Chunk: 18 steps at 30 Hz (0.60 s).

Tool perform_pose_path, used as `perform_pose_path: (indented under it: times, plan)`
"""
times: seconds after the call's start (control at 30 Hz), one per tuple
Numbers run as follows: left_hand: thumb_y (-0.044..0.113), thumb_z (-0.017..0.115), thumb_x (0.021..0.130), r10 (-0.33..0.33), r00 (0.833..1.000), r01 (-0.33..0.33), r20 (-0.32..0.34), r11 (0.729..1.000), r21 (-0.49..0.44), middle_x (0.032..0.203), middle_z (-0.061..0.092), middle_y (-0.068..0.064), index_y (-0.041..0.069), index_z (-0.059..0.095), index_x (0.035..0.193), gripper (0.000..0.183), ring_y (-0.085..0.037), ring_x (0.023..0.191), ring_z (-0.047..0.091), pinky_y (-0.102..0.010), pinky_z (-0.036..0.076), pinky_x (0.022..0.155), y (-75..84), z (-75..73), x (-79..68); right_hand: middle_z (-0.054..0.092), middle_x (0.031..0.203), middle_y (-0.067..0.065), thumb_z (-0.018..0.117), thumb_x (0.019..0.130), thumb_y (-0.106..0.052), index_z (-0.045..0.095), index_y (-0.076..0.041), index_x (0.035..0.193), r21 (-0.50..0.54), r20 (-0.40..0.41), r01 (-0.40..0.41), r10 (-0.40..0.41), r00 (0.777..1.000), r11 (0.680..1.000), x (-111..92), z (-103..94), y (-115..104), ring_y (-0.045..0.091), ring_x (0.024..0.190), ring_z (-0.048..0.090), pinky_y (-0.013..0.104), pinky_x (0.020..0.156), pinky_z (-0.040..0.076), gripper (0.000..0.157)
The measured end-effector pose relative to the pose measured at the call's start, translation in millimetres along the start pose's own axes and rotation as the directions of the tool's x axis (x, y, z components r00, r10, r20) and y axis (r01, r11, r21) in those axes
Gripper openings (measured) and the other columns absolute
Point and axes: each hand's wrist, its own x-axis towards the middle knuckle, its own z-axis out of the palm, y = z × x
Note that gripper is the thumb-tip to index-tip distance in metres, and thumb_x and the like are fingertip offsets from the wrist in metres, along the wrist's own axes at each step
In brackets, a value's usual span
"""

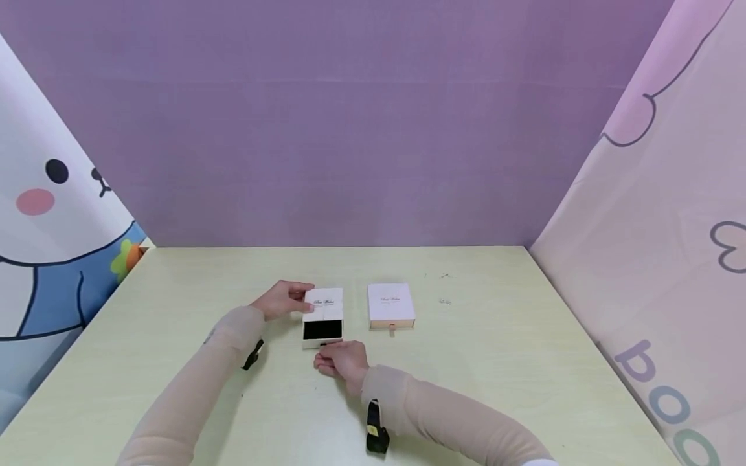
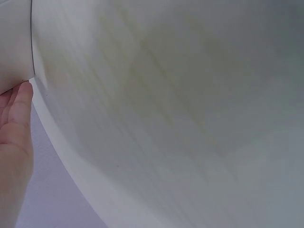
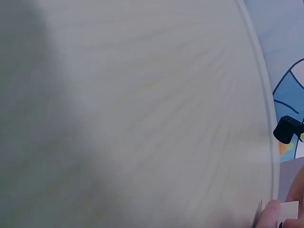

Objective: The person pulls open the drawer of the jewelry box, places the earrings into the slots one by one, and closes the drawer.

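A small white drawer-style gift box [image 1: 324, 301] with dark script on its lid lies on the table, its drawer slid part way out toward the person. The drawer's black inside [image 1: 322, 330] shows. My left hand [image 1: 282, 300] holds the box's outer sleeve at its left side, thumb over the top. In the left wrist view, the fingers [image 2: 19, 107] lie along the box's edge. At the drawer's front, my right hand [image 1: 345, 362] has its fingers curled, thumb and fingertips pinching at the front pull. Only fingertips and a corner of the box show in the right wrist view.
A second white gift box [image 1: 390, 303], closed, with a small pull tab at its front, lies to the right. Small dark marks [image 1: 445, 301] dot the table [image 1: 495, 375] farther right. A purple backdrop [image 1: 338, 129] stands behind, with printed cloths on both sides.
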Motion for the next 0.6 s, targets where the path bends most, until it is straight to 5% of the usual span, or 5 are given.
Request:
perform_pose_path:
  times: [0.6]
  plan:
    - [0.019,0.071,0.080,-0.033,0.999,0.033,0.016,0.999,-0.006,0.139,0.041,-0.021,0.000,0.042,0.136,0.065,-0.033,0.129,0.038,-0.045,0.034,0.105,5.3,0.6,-0.5,0.069,0.086,0.011,0.062,0.085,-0.011,0.061,0.006,0.105,-0.008,0.131,-0.073,0.073,0.989,0.997,-16,-24.9,-8,0.010,0.070,0.066,0.022,0.068,0.055,0.026]
